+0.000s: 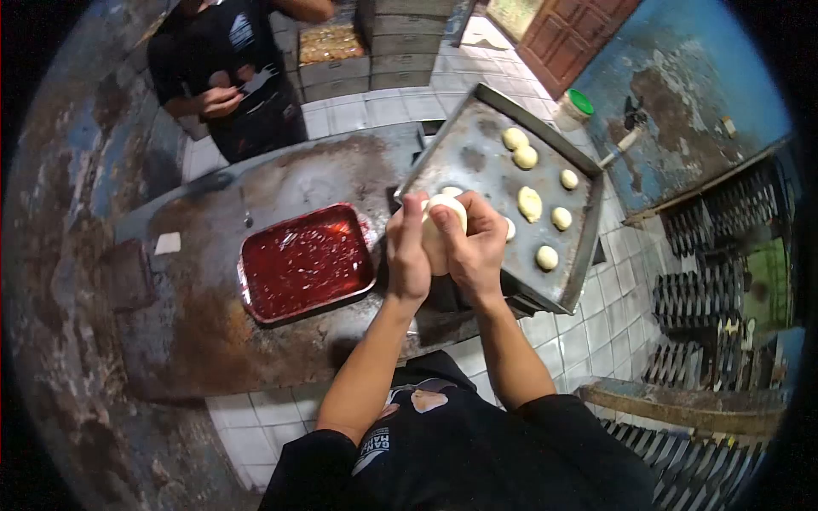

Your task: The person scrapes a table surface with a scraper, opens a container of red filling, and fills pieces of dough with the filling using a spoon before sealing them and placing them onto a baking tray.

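Between my two hands is a pale lump of dough (pixel 444 209), pressed from both sides. My left hand (pixel 411 251) wraps its left side, thumb up. On the other side my right hand (pixel 475 249) is closed around it, the thumb lying across the top. Beyond and to the right of my hands lies a large metal baking tray (pixel 486 170). Several dough balls (pixel 547 257) rest on it, one of them a longer, uneven piece (pixel 529 204). My hands partly hide a few pieces at the tray's near left.
A rectangular pan of dark red, glossy filling (pixel 307 264) stands on the worn table (pixel 196 315), left of my hands. Across the table a person in a black shirt (pixel 230 77) stands. Stacked crates (pixel 405 43), a green-lidded bucket (pixel 575 106) and slatted metal racks (pixel 699 298) are farther off.
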Motion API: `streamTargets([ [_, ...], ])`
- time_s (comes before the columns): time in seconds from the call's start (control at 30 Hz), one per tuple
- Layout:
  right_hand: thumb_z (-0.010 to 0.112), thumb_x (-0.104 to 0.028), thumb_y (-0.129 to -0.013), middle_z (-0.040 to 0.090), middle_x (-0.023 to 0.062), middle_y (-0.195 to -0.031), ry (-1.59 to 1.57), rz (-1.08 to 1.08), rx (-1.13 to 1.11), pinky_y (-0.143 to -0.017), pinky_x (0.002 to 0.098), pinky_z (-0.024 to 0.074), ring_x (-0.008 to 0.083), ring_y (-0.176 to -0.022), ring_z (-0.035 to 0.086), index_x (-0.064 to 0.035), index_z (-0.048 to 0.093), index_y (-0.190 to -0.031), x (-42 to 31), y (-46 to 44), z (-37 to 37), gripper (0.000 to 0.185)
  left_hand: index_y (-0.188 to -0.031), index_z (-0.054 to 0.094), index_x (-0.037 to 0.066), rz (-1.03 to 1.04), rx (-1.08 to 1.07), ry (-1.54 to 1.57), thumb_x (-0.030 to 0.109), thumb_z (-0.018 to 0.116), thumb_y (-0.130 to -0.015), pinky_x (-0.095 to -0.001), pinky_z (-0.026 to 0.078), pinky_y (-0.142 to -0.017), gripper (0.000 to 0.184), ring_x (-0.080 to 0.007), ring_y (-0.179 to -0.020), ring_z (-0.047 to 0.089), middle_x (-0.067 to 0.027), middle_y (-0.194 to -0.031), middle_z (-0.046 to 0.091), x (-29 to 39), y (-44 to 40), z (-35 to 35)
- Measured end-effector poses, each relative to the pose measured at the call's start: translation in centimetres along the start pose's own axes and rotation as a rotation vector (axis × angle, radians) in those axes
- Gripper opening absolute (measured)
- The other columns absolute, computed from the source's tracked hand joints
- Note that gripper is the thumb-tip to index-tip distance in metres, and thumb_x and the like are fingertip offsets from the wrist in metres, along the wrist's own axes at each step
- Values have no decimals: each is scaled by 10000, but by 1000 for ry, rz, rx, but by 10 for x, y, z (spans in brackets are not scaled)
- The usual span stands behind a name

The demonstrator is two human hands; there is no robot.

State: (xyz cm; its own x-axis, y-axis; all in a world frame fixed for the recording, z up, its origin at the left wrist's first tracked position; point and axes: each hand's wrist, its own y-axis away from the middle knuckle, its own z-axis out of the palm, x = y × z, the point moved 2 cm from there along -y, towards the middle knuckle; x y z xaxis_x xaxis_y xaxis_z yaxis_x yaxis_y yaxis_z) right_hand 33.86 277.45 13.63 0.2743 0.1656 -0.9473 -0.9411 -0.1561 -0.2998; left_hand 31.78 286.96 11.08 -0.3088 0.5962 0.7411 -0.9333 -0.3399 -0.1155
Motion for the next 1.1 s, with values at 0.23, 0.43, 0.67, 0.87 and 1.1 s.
streamTargets([
  [0.23, 704, -160, -989, 705, 6, -793, 10, 152, -179, -629, 221, 479, 44, -713, 602, 21, 710, -871, 15, -1, 65, 216, -763, 566, 89, 128, 140, -81, 271, 643, -1039, -210, 332, -599, 339, -5, -694, 402, 93, -749, 509, 47, 10, -82],
  [0.43, 658, -283, -1016, 684, 26, -779, 20, 485, -656, -611, 257, 465, 72, -687, 595, 30, 737, -949, 1, 9, 93, 330, -1178, 486, 60, 130, 1, -288, 502, 627, -950, -315, 539, -803, 517, -185, -937, 637, -85, -1082, 623, 29, 24, -153],
  [0.67, 514, -433, -1040, 615, 237, -890, 606, 290, -628, -766, 494, 492, 437, -814, 630, 7, 705, -975, 100, 43, 88, 484, -1128, 655, 29, -23, -111, -555, 74, 790, -814, -362, 552, -868, 344, -230, -966, 681, -92, -1055, 707, 7, 98, -202],
  [0.87, 597, -146, -913, 617, 143, -1197, 1388, 161, -1161, -769, 466, 600, 321, -1050, 667, -40, 587, -1213, 334, 234, -14, 319, -1060, 710, -1, -194, 105, -1132, 91, 798, -755, -379, 569, -836, 330, -259, -927, 743, -156, -986, 756, 24, 138, -285],
  [1.1, 600, -86, -888, 647, 185, -1108, 1006, 271, -1112, -797, 515, 564, 416, -987, 668, -98, 533, -1265, 278, 166, 49, 383, -1244, 619, 32, -220, 825, -4, 101, 796, -824, -370, 516, -975, 461, -259, -1092, 682, -121, -1168, 704, 18, 212, -389],
])
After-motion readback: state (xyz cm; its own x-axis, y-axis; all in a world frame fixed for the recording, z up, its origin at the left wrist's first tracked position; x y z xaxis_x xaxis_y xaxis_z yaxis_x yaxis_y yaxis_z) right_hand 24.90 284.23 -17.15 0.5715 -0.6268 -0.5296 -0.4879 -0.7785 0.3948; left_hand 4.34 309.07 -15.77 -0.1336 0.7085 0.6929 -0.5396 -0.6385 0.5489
